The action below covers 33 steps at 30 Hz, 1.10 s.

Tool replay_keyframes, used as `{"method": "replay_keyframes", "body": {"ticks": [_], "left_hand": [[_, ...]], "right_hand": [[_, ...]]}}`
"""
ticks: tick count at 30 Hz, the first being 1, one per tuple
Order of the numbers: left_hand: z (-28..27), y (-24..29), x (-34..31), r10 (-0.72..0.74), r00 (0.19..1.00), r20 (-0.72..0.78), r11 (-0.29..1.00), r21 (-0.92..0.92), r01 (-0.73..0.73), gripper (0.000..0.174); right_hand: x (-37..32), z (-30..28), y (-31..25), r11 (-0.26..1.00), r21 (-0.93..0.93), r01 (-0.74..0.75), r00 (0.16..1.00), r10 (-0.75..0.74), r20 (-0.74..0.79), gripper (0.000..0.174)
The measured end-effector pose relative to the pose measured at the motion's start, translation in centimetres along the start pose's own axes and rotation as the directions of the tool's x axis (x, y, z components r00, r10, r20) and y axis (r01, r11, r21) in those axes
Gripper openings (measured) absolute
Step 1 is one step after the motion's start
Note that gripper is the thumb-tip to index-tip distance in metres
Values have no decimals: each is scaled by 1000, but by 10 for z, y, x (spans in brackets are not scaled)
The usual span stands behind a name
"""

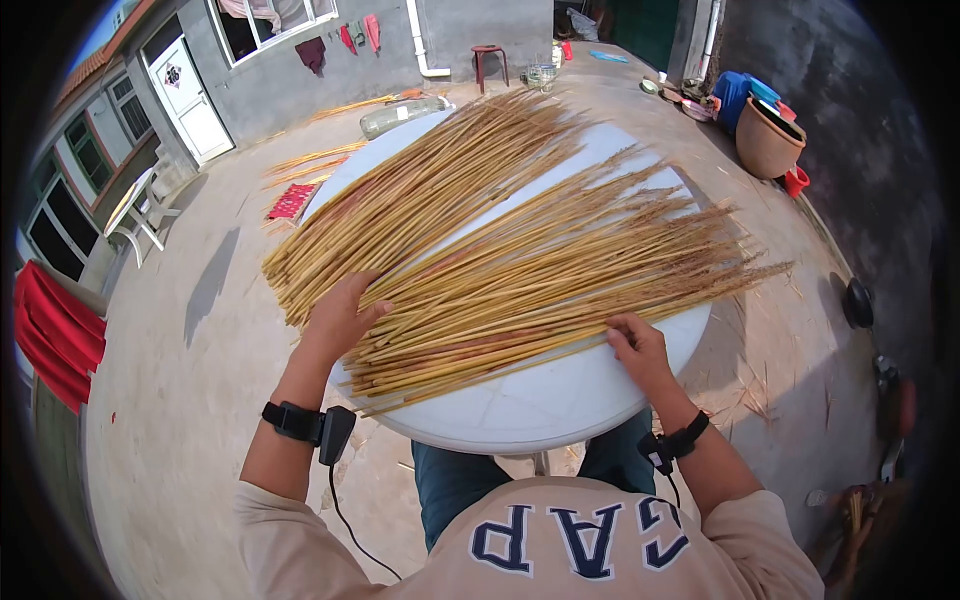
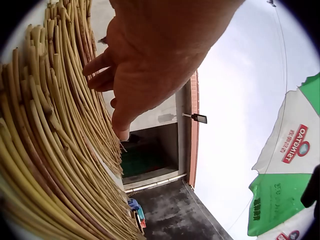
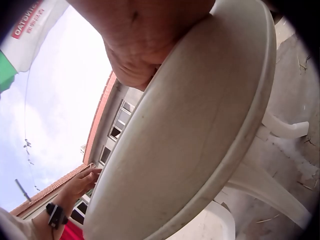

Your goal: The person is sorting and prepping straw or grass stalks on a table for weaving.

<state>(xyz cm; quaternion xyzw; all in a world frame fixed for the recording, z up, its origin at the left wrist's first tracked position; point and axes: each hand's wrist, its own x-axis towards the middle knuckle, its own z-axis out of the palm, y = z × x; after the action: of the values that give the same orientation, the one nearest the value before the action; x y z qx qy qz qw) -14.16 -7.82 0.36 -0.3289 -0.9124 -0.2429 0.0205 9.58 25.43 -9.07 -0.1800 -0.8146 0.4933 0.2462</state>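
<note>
Two broad spreads of long dry yellow stalks (image 1: 400,190) with feathery brown tips lie on a round white table (image 1: 520,405). My left hand (image 1: 343,315) rests at the cut ends, between the far spread and the near stalks (image 1: 500,300), its fingers loosely extended. In the left wrist view, the left hand (image 2: 155,55) appears beside the stalks (image 2: 65,125) with nothing gripped. At the near right edge of the spread, my right hand (image 1: 643,350) has curled fingers and pinches a thin stalk. The right wrist view hides those fingertips behind the right hand (image 3: 150,40).
A large glass bottle (image 1: 400,117) lies on the ground behind the table. A red stool (image 1: 489,65) stands by the wall. At the right are a clay pot (image 1: 768,140) and blue barrel (image 1: 733,97). A white bench (image 1: 140,210) stands left, near red cloth (image 1: 60,335).
</note>
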Motion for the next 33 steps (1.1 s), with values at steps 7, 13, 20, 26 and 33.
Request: {"method": "replay_keyframes", "body": {"ticks": [7, 13, 20, 26, 33], "left_hand": [[63, 20, 60, 313, 940, 133, 950, -56, -309, 44], [64, 15, 53, 324, 912, 251, 942, 6, -336, 27], [48, 5, 29, 101, 992, 80, 993, -62, -97, 19], [22, -1, 14, 42, 996, -84, 986, -159, -54, 19], [33, 4, -16, 81, 986, 144, 990, -125, -63, 24]], "right_hand": [[1, -1, 2, 1000, 20, -16, 1000, 16, -12, 17], [0, -3, -6, 999, 0, -37, 999, 37, -3, 17], [1, -3, -2, 1000, -7, -31, 1000, 31, 7, 16], [1, -3, -1, 1000, -22, -9, 1000, 8, -11, 16], [0, -1, -2, 1000, -17, 7, 1000, -7, -22, 17]]}}
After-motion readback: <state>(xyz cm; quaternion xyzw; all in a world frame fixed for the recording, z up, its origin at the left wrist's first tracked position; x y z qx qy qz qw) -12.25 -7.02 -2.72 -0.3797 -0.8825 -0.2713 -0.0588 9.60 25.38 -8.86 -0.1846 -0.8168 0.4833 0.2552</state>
